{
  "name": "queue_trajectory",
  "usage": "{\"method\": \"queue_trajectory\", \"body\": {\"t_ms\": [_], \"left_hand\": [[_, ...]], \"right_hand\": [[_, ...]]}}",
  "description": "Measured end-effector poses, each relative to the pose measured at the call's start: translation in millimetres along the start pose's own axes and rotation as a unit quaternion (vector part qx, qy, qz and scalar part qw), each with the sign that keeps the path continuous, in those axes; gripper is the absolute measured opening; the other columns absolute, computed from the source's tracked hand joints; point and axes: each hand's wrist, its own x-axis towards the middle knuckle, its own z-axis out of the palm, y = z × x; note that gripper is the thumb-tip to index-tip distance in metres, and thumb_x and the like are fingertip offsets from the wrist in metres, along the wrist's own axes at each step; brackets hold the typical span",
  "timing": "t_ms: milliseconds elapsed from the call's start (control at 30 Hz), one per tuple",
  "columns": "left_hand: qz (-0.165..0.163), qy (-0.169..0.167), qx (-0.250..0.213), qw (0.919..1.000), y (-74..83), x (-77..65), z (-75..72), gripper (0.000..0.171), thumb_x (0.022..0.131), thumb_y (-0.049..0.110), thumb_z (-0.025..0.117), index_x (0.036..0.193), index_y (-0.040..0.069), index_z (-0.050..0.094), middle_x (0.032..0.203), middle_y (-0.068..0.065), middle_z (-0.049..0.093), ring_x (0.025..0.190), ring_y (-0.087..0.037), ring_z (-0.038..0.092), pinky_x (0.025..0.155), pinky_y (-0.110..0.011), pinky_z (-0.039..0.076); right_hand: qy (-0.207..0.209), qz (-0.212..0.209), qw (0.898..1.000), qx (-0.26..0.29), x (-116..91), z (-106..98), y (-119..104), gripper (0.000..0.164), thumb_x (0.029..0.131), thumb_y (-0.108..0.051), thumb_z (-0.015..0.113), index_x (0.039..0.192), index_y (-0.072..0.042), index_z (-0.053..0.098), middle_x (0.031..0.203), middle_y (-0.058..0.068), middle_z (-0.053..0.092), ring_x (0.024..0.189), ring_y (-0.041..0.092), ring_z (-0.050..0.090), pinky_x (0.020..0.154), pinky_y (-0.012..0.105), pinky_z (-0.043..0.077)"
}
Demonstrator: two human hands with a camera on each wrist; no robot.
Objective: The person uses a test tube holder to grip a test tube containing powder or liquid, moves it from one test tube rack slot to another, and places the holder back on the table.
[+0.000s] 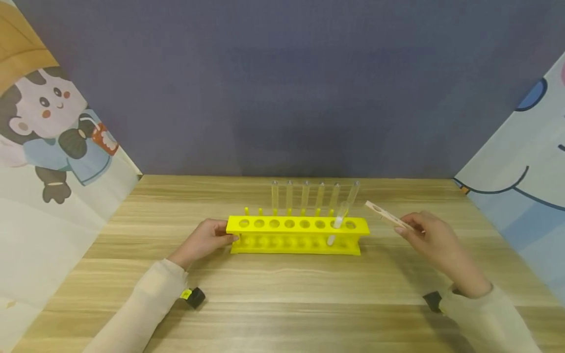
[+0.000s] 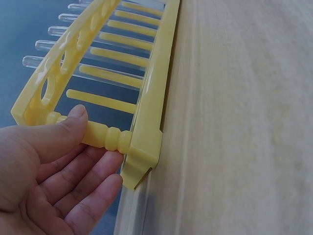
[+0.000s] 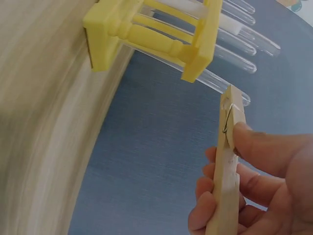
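Observation:
A yellow test tube rack [image 1: 297, 224] stands on the table. My left hand [image 1: 207, 240] pinches the turned post [image 2: 100, 134] at the rack's left end between thumb and fingers. In my right hand [image 1: 430, 238] is a wooden test tube holder [image 1: 388, 215], its tip pointing toward the rack and apart from it in the head view. The holder's wire spring [image 3: 228, 119] shows in the right wrist view. A test tube with white contents [image 1: 338, 223] leans in a hole near the rack's right end. Several clear, upturned test tubes [image 1: 305, 196] sit over pegs along the back.
The wood-grain table [image 1: 282, 304] extends around the rack and runs back to a dark blue-grey panel [image 1: 282, 98]. Cartoon-printed panels stand at left [image 1: 53, 162] and right [image 1: 525, 157]. A small black device [image 1: 194, 297] shows beside the left cuff.

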Motion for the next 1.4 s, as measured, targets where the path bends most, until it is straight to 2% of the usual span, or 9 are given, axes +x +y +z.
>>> {"method": "queue_trajectory", "body": {"t_ms": [267,633,900,1100,1400], "left_hand": [[0.0,-0.001,-0.008,1.0,-0.4,1.0,0.6,0.024,0.087,0.013,0.067,0.11,0.005,0.068,0.109,-0.009,0.069,0.097,-0.018,0.064,0.086,-0.032,0.052],[-0.001,-0.001,-0.012,0.9999,3.0,0.1,0.5,0.023,0.087,0.011,0.067,0.109,0.004,0.068,0.107,-0.01,0.069,0.094,-0.017,0.065,0.086,-0.032,0.052],[-0.001,-0.002,-0.011,0.9999,3.2,-0.8,0.1,0.023,0.087,0.011,0.066,0.109,0.004,0.068,0.108,-0.01,0.069,0.094,-0.017,0.065,0.086,-0.033,0.052],[-0.008,0.0,-0.009,0.9999,4.8,-0.8,0.2,0.023,0.087,0.011,0.066,0.11,0.005,0.068,0.108,-0.009,0.069,0.097,-0.019,0.064,0.088,-0.036,0.051],[0.002,-0.006,-0.015,0.9999,0.3,-1.7,-0.1,0.023,0.087,0.012,0.066,0.109,0.004,0.068,0.107,-0.01,0.069,0.095,-0.019,0.065,0.086,-0.034,0.052]], "right_hand": [[-0.021,0.017,1.0,0.004,-1.4,3.6,3.2,0.013,0.085,0.0,0.065,0.096,0.007,0.063,0.077,0.007,0.056,0.064,0.009,0.043,0.05,0.023,0.038],[-0.076,0.045,0.996,0.007,-4.1,12.4,11.8,0.013,0.09,-0.001,0.057,0.097,0.009,0.06,0.071,0.005,0.047,0.061,0.013,0.036,0.049,0.024,0.032],[-0.093,0.035,0.995,-0.002,-2.8,22.8,15.2,0.014,0.086,0.004,0.06,0.097,0.012,0.059,0.072,0.007,0.05,0.064,0.017,0.041,0.052,0.027,0.035],[-0.11,0.045,0.993,-0.002,-3.2,30.1,14.9,0.013,0.084,0.005,0.059,0.096,0.011,0.058,0.075,0.011,0.052,0.067,0.019,0.044,0.055,0.031,0.038],[-0.142,0.057,0.988,0.005,-7.0,41.8,17.3,0.014,0.083,0.005,0.057,0.096,0.011,0.058,0.08,0.015,0.055,0.069,0.02,0.048,0.059,0.036,0.044]]}}
